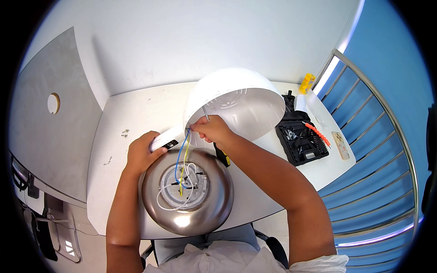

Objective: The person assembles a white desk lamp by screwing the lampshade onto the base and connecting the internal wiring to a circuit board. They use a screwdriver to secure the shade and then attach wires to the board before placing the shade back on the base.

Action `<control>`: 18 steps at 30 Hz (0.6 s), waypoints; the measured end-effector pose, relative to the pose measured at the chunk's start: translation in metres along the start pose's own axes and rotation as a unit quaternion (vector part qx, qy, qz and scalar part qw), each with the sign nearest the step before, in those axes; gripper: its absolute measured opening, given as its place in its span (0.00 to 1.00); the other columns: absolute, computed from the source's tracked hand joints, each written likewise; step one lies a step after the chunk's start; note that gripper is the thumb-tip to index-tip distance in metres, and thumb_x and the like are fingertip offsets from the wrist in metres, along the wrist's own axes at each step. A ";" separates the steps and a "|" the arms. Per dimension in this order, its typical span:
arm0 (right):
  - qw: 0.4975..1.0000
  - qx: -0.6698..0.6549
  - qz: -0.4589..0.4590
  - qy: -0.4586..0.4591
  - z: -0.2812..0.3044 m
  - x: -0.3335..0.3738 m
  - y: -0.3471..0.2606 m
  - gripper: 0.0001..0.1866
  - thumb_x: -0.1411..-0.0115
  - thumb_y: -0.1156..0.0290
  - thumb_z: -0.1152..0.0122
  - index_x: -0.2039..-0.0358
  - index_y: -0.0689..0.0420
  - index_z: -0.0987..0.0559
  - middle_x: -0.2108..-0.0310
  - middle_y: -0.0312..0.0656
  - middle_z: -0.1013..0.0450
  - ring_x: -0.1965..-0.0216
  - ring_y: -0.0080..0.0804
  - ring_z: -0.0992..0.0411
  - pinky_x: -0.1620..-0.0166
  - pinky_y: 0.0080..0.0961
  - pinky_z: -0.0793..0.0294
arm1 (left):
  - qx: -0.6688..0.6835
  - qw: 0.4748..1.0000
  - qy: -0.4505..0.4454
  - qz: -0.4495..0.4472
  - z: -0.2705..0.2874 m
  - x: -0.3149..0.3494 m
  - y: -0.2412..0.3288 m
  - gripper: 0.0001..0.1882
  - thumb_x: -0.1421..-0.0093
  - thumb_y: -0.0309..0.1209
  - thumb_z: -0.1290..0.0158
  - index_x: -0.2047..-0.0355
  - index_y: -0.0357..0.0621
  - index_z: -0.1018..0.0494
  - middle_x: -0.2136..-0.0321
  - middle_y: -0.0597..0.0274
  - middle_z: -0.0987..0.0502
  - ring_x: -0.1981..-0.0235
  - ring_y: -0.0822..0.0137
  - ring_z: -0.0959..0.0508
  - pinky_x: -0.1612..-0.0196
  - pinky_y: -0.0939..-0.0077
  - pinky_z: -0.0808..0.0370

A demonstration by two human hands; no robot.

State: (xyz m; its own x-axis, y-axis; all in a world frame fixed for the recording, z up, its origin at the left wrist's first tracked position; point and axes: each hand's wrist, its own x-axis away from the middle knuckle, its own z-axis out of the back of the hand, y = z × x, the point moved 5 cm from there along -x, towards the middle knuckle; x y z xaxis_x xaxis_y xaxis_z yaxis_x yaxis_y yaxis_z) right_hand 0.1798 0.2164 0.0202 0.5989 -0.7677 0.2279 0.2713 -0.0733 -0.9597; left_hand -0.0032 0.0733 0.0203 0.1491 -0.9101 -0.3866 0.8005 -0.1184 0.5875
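Observation:
My left hand (144, 152) is closed around the end of a white arm-like part (166, 138) with a black socket, which meets the left edge of a large white dome-shaped shell (255, 109) lying on its side, open toward me. At that edge, my right hand (211, 129) pinches a blue wire (177, 161). A yellow-and-black screwdriver (223, 156) has its handle below this hand and a metal shaft above it; whether the palm grips it is hidden. Blue, yellow and white wires run down to the round white centre of a shiny metal bowl-shaped housing (221, 200) in front of me.
Right of the shell lies an open black tool case (302, 141) with an orange flexible shaft (317, 133) across it. A yellow object (307, 83) stands behind. Small screws (124, 133) lie at left. Metal railing (387, 109) borders the right side; a grey panel (54, 136) stands left.

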 end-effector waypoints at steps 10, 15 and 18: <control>1.000 -0.009 0.023 -0.018 0.000 0.003 -0.001 0.08 0.50 0.72 0.35 0.71 0.62 0.23 0.81 0.35 0.31 0.84 0.17 0.40 0.82 0.15 0.44 | 0.009 1.000 -0.005 0.007 0.001 0.002 0.001 0.23 0.52 0.44 0.39 0.61 0.44 0.27 0.69 0.54 0.22 0.67 0.52 0.22 0.63 0.65 0.27; 0.973 0.209 0.087 0.040 0.021 0.033 -0.006 0.09 0.49 0.69 0.37 0.73 0.61 0.23 0.81 0.38 0.30 0.80 0.24 0.34 0.76 0.22 0.35 | -0.008 0.999 0.007 0.039 -0.001 0.003 0.005 0.22 0.52 0.43 0.38 0.61 0.45 0.27 0.68 0.56 0.22 0.67 0.53 0.22 0.63 0.66 0.27; 0.909 0.387 0.142 0.059 0.044 0.080 -0.007 0.10 0.49 0.67 0.38 0.75 0.61 0.23 0.79 0.43 0.27 0.76 0.34 0.28 0.68 0.29 0.29 | -0.013 0.998 0.011 0.057 0.000 0.005 0.006 0.21 0.52 0.42 0.38 0.61 0.45 0.27 0.68 0.56 0.22 0.67 0.54 0.22 0.63 0.66 0.27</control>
State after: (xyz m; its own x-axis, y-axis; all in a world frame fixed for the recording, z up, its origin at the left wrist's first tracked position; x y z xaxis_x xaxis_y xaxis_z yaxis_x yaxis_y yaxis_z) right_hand 0.2588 0.1839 0.0519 0.6541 -0.7528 -0.0741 0.5949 0.5725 -0.5643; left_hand 0.0025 0.0676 0.0217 0.2533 -0.9077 -0.3344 0.7922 -0.0037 0.6103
